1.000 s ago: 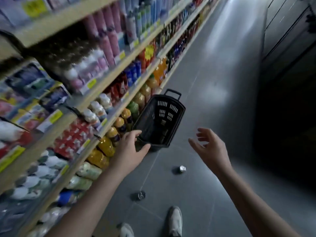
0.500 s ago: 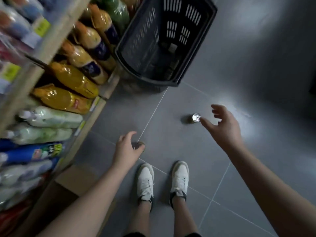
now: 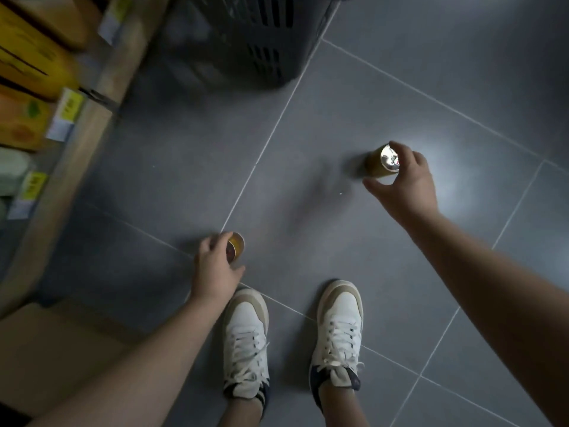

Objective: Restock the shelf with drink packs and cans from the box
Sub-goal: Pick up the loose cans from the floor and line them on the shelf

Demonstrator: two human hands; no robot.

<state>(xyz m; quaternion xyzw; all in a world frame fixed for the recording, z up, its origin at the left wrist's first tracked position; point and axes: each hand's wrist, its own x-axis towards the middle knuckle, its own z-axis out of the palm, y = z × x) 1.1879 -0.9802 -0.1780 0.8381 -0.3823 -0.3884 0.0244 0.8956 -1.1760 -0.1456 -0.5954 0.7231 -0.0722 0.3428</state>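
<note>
Cans: two yellow-bodied drink cans stand upright on the grey tiled floor (image 3: 385, 87), both on the near side of the dark plastic basket (image 3: 264, 35).
Right can (image 3: 379, 167): well short of the basket and off to its right, silver lid facing up and catching the light.
Left can (image 3: 237, 245): farther from the basket, toward the person's white shoes (image 3: 246, 340), half hidden under fingers.
Right hand (image 3: 403, 183): arched over the right can, fingertips on the far rim and thumb on the near wall, so it is grasping the can from above.
Left hand (image 3: 215, 269): fingers curled over the left can's top and side, thumb spread just beside it; how firm the hold is cannot be told.
Shelf (image 3: 83, 140): wooden edge with price tags runs to the left of the basket, with yellow packs behind it.
Box (image 3: 61, 349): cardboard, far from the basket at the shelf's foot.
Handling: these should be rigid, smooth and probably weighty if full; a thin wall dents under a hard squeeze, and a sideways nudge would tip one over and set it rolling across the tile.
Hold: wrap the cylinder wall just below the rim, thumb opposite the fingers, rather than pinching the lid.
</note>
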